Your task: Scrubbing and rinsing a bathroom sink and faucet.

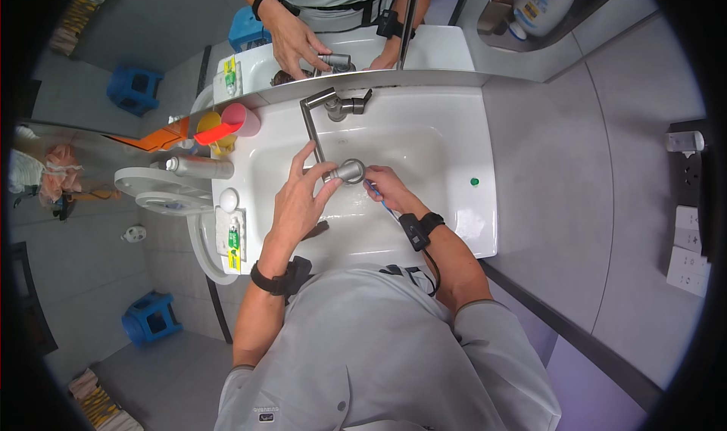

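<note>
The metal swivel spout of a faucet (312,127) reaches over a white washbasin (420,147). My left hand (309,187) pinches the cylindrical spout head (347,173) between thumb and fingers, with another finger beside the spout arm. At the head's right side, my right hand (389,187) grips a thin blue-handled tool (373,189), possibly a toothbrush; its working end is hidden. The faucet body with its lever (341,108) stands at the back rim. A dark brown object (316,229) lies in the basin, partly covered by my left wrist.
On the left rim stand a pink cup (245,120), a yellow cup (225,145), a spray can (201,167), a round white item (229,200) and a green-yellow toothpaste tube (234,243). A small green object (475,182) sits on the right rim. A mirror edge (363,81) runs behind.
</note>
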